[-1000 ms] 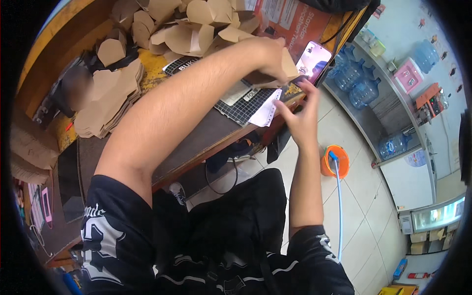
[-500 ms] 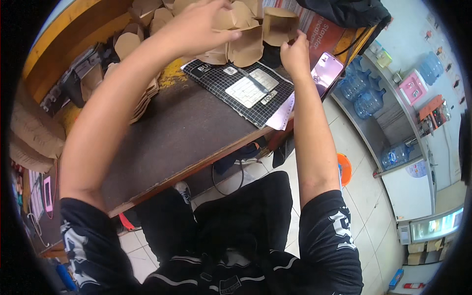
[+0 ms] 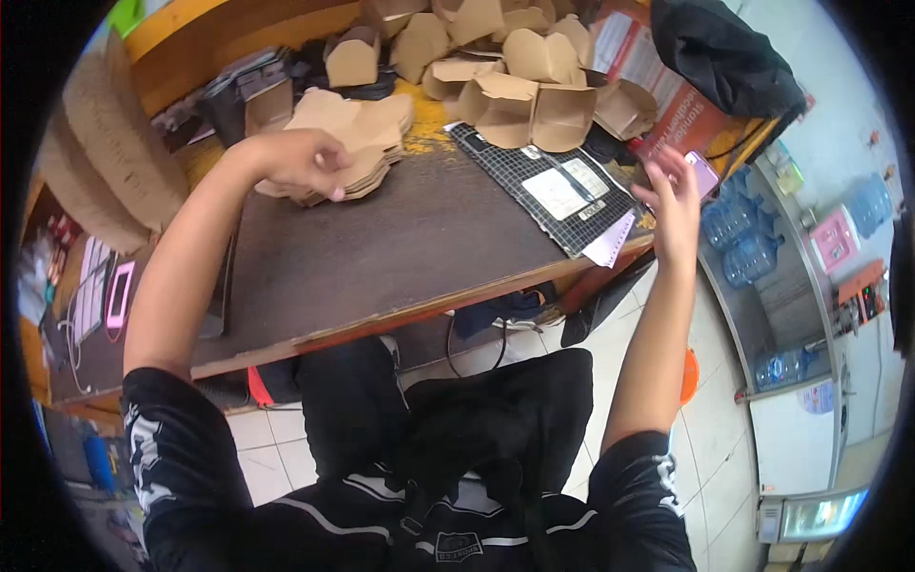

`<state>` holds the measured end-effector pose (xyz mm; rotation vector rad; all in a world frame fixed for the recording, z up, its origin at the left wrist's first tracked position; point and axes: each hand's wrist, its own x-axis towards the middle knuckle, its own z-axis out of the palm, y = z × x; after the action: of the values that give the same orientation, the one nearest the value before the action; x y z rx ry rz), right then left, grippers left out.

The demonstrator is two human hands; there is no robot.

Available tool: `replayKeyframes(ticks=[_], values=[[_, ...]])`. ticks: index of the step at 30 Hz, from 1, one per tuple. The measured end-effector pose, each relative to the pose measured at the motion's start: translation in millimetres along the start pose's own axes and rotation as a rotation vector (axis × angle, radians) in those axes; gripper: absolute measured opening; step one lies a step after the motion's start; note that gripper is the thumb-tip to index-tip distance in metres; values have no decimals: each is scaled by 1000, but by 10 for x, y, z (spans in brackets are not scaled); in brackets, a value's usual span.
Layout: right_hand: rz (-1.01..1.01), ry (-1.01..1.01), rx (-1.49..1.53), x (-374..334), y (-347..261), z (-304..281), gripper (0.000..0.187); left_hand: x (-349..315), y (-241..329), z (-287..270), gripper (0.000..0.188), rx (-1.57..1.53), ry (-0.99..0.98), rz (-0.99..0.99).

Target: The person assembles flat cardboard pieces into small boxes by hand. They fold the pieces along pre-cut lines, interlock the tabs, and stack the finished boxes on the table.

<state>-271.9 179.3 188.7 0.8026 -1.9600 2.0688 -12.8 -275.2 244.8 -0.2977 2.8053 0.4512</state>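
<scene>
My left hand [image 3: 297, 160] is over the near left part of a stack of flat brown cardboard box blanks [image 3: 367, 124]. Its fingers are loosely curled, with a gap to the thumb and nothing seen between them; whether it touches the top blank I cannot tell. To the right, my right hand [image 3: 673, 191] hovers by the table's right end, fingers apart and holding nothing. Folded brown food boxes [image 3: 562, 119] crowd the back of the table, several of them with flaps standing up. Left of those, another folded box [image 3: 352, 59] stands by itself.
A black gridded mat [image 3: 534, 186] with a pen on it lies on the dark table [image 3: 381, 243]. Near its right end are a pink-lit phone [image 3: 702, 175] and a black cloth bag [image 3: 729, 57]. Large cardboard bundles [image 3: 119, 143] stand at left; water bottles [image 3: 748, 257] sit on shelving at right.
My left hand has come down from the folded boxes to the stack of blanks. My right hand has drawn away from the boxes, fingers now spread. The view has shifted, showing more table at left.
</scene>
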Motion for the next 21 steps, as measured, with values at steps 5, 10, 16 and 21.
replayKeyframes(ticks=[5,10,16,21], values=[[67,-169,129,-1274,-265,-143,43,171,-269,168,77,-69,113,101],[291,-204,112,-2231,-175,-457,40,251,-326,196,58,-248,120,215],[405,-334,100,-2650,-291,-562,37,24,-425,346,34,119,577,162],[216,-241,39,-2645,-613,-307,39,-618,596,452,18,-237,1228,396]])
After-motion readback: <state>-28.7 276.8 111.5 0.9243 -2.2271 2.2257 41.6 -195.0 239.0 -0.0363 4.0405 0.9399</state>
